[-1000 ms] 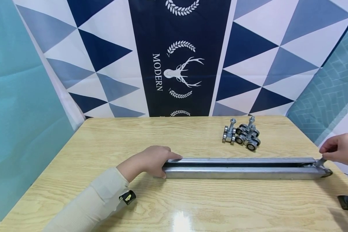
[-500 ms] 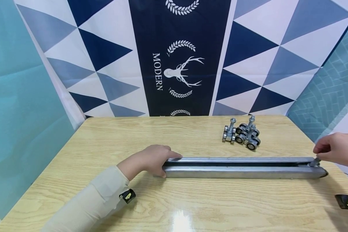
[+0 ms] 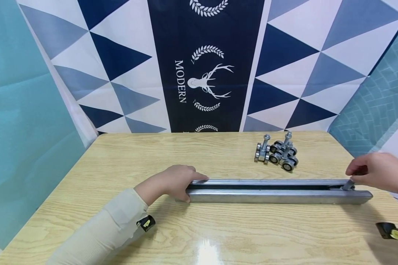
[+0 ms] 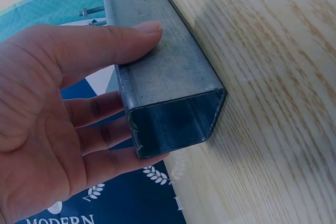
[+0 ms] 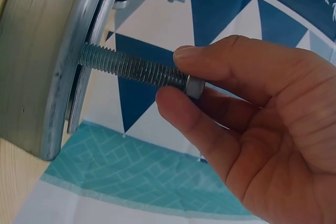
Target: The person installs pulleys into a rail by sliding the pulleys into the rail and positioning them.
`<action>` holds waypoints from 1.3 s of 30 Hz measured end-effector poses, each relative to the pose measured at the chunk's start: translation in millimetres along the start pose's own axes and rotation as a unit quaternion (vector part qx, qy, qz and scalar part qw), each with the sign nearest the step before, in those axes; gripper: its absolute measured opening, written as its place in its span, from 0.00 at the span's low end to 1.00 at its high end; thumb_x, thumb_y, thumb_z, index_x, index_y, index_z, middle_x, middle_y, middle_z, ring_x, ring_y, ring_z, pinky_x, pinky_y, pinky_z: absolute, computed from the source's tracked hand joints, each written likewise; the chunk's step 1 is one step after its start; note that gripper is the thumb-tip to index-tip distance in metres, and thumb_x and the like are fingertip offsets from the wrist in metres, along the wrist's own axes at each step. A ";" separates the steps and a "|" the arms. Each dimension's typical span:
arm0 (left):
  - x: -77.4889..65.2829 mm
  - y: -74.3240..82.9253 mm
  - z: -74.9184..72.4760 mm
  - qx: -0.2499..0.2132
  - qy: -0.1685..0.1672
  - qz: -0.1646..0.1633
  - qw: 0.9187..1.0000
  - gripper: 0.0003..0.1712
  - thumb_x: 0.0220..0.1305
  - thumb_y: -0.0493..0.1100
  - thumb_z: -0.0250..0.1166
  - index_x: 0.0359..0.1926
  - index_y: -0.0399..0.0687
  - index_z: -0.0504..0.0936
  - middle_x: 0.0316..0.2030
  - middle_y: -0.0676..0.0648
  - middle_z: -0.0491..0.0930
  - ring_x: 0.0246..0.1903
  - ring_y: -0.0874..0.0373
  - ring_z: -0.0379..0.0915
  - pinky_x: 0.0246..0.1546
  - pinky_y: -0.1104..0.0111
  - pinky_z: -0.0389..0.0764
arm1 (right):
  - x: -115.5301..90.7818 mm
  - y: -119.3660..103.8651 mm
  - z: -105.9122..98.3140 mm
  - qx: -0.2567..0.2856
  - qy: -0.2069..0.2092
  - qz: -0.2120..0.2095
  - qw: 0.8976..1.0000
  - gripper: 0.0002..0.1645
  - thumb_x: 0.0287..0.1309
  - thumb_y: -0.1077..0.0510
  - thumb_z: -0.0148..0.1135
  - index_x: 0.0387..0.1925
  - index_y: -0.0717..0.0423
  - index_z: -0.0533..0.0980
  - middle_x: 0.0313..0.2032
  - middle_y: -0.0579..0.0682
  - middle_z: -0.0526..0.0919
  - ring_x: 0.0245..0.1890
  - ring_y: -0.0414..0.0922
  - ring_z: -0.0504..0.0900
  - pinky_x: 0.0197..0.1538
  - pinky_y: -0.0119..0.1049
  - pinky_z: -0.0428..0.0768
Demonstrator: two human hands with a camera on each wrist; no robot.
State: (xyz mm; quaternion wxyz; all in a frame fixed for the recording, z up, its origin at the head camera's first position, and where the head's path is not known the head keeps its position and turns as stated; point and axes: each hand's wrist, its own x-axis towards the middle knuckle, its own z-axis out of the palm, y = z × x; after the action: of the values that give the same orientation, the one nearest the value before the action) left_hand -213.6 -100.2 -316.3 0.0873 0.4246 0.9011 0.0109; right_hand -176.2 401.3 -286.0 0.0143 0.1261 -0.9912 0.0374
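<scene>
A long grey metal track rail (image 3: pixel 272 197) lies across the wooden table with its slot facing up. My left hand (image 3: pixel 175 184) grips the rail's left end, thumb on the near side and fingers on the far side; the square end opening shows in the left wrist view. At the other end my right hand (image 3: pixel 381 171) pinches the top of a threaded bolt (image 5: pixel 134 69) between thumb and fingertips, close to its hex nut (image 5: pixel 195 87). The bolt stands up out of the slot. It belongs to a roller trolley (image 3: pixel 347 187) whose wheels are mostly hidden inside the rail.
Several more roller trolleys stand at the back right of the table (image 3: pixel 119 158): one trolley (image 3: pixel 262 150) apart on the left, others (image 3: pixel 285 154) clustered beside it. A patterned cloth (image 3: pixel 209 66) hangs behind the table's back edge.
My right hand has moved left, sliding the trolley from the rail's right mouth to further inside the slot. The left hand keeps its grip in the same place.
</scene>
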 end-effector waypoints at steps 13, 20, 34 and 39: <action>0.0 -0.1 0.6 0.006 0.001 -0.003 1.000 0.47 0.43 0.43 0.80 0.67 0.55 0.72 0.45 0.49 0.79 0.41 0.57 0.75 0.43 0.61 0.78 | 5.0 -16.3 3.2 0.025 0.011 -0.040 0.999 0.06 0.46 0.69 0.70 0.26 0.56 0.82 0.25 0.42 0.81 0.21 0.32 0.72 0.24 0.32 0.75; 0.4 -0.2 0.8 0.006 0.001 -0.007 1.000 0.47 0.42 0.43 0.80 0.67 0.56 0.72 0.43 0.49 0.78 0.40 0.57 0.74 0.42 0.62 0.78 | 7.3 -24.3 4.2 0.023 0.021 -0.059 0.998 0.08 0.45 0.69 0.71 0.26 0.55 0.82 0.26 0.41 0.81 0.20 0.31 0.71 0.24 0.32 0.74; -0.4 1.2 0.9 0.003 0.002 -0.008 1.000 0.46 0.43 0.42 0.80 0.66 0.55 0.73 0.45 0.49 0.79 0.41 0.58 0.74 0.43 0.62 0.78 | 9.2 -33.3 4.5 0.019 0.021 -0.069 0.997 0.09 0.43 0.69 0.71 0.27 0.55 0.82 0.25 0.39 0.80 0.22 0.30 0.70 0.24 0.32 0.73; 0.2 1.0 1.6 0.002 -0.001 -0.011 1.000 0.46 0.43 0.42 0.80 0.67 0.56 0.73 0.45 0.49 0.79 0.42 0.57 0.74 0.43 0.62 0.78 | 10.6 -36.3 4.0 0.013 0.019 -0.079 0.997 0.10 0.43 0.69 0.72 0.27 0.54 0.82 0.26 0.38 0.80 0.22 0.30 0.71 0.24 0.32 0.73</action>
State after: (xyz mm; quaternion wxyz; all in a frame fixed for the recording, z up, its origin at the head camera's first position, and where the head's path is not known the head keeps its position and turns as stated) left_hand -212.7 -99.4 -317.8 0.0873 0.4152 0.9055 0.0078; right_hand -177.5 363.3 -287.0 0.0348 0.2029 -0.9772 0.0515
